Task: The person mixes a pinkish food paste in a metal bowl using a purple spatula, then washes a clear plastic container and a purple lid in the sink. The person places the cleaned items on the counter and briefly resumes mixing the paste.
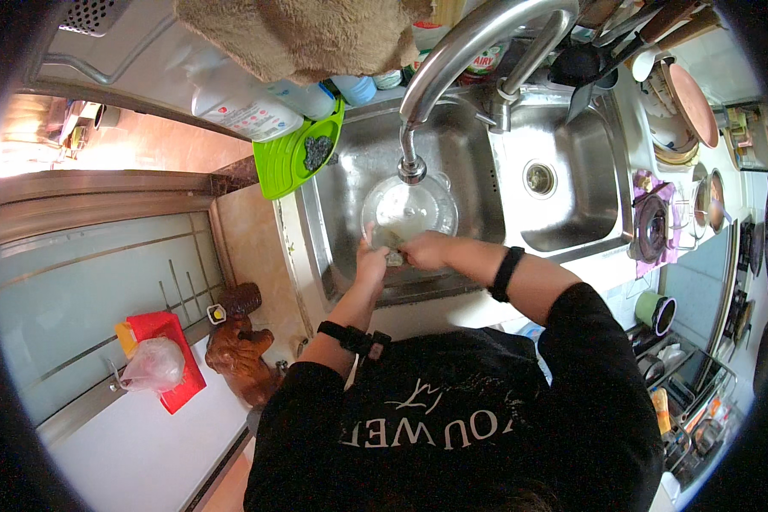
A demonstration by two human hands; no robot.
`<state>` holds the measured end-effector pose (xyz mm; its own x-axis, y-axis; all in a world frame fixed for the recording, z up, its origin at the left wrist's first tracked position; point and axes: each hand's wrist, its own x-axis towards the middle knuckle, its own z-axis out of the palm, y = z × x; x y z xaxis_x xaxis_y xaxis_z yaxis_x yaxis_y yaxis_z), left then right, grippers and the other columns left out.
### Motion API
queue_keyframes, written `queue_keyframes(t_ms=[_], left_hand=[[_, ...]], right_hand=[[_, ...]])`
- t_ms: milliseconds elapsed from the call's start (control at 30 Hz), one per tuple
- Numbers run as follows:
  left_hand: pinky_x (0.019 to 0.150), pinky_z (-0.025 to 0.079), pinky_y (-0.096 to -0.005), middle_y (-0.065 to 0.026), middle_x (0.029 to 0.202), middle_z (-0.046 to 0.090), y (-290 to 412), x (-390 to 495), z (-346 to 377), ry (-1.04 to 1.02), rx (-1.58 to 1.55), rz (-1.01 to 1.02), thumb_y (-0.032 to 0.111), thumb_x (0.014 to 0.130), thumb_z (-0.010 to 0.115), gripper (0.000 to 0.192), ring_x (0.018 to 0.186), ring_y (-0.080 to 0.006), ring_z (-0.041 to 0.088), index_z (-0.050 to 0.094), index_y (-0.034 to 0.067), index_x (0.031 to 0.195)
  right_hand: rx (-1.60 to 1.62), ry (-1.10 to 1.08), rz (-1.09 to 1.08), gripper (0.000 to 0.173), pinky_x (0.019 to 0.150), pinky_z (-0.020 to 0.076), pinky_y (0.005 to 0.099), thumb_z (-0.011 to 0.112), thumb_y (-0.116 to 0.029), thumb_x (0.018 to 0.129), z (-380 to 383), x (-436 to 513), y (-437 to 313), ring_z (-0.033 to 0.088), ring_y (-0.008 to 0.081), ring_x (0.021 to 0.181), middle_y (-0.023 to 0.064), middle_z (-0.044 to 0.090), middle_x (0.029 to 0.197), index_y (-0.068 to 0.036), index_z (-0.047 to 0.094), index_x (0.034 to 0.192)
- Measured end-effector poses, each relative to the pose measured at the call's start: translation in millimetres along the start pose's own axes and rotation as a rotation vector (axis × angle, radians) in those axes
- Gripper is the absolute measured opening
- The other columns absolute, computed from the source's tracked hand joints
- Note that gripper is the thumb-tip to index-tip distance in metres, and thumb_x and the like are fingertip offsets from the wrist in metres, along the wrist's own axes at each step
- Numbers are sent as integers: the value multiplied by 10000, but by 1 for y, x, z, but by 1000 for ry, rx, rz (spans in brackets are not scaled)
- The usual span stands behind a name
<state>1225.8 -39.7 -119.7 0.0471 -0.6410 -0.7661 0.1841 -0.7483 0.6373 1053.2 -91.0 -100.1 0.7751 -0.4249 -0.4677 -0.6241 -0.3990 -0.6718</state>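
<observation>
A clear round bowl, seemingly glass, is in the left basin of a steel double sink. My left hand grips its near left edge, thumb up along the rim. At the near side of the bowl my right hand is curled, its fingertips against a small pale sponge or cloth. Blur and the glass hide the exact shape of that pale item. Right above the bowl hangs the spout of a curved steel faucet. Whether water runs cannot be made out.
A green corner tray with a steel-wool scrubber sits at the basin's left rim. Bottles and a brown towel are behind. Utensils, stacked dishes and a dark glass plate stand to the right.
</observation>
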Motion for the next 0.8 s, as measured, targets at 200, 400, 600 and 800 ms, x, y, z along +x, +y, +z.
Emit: queue_keyframes(t_ms=[200,400,600,800], left_hand=[[622,565,-410,-178,1136,521,-1,0,14,-31,33,84,-86,815,428,765,871,-312,622,129,230,1445],[626,575,-414,-176,1126,530,24,-18,28,-58,-111,35,-88,821,406,741,813,-299,639,138,219,1439],[627,584,-389,-168,1265,442,46,-14,30,15,42,-83,-57,833,453,715,983,-300,583,139,157,1438],[545,547,-343,-164,1099,556,46,-28,9,-29,120,-32,-62,807,487,762,837,-279,636,161,187,1449]], right_hand=[[665,585,407,261,773,476,459,478,-113,791,-16,65,8,586,429,880,251,626,898,9,609,981],[1426,1072,764,303,658,487,420,443,-237,895,-39,88,1,630,362,787,231,638,856,18,595,835],[217,469,329,272,756,489,411,503,-225,842,-16,62,-14,627,351,853,213,647,882,-3,621,945],[237,348,520,316,833,477,403,521,-156,806,10,34,33,624,308,941,171,657,972,-22,634,1069]])
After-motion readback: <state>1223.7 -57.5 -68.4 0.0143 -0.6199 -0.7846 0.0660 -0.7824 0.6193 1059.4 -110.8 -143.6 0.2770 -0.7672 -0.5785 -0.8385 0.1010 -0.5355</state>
